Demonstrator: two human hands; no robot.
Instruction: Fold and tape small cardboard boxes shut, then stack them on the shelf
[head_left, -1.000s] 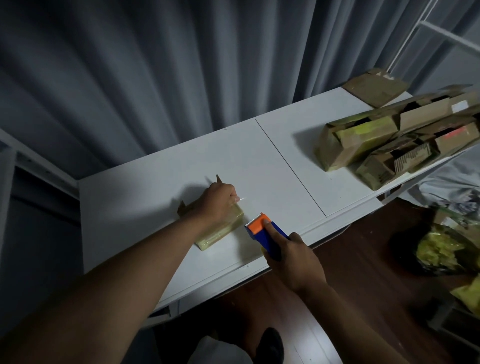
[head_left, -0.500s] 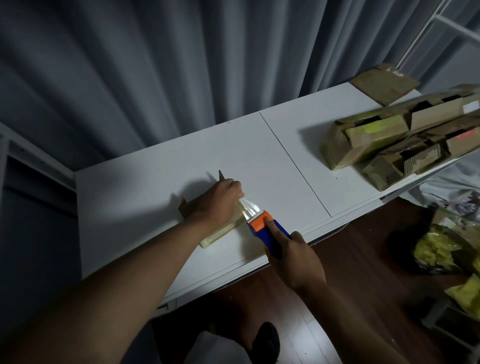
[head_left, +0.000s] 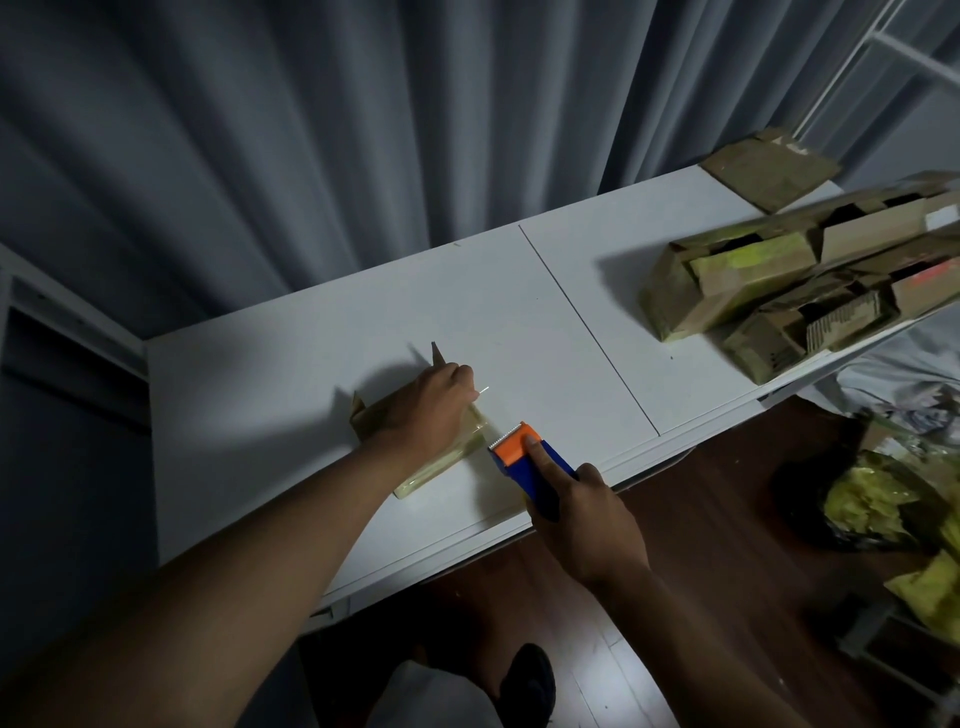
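Two hands working: left hand (head_left: 426, 402) lying curled on the small cardboard box (head_left: 441, 457) at the white table's (head_left: 311, 364) front edge, right hand (head_left: 587, 519) gripping the orange-blue tape dispenser (head_left: 524, 457) just beside the box's right end

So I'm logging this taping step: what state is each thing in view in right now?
small box: lying flat on the white table, one flap sticking up at its far end, tape over its near end.
left hand: curled on top of the box, holding it down.
tape dispenser: gripped by the right hand, toothed edge just clear of the box.
pile of boxes: unsealed, flaps open, heaped at the table's right end.
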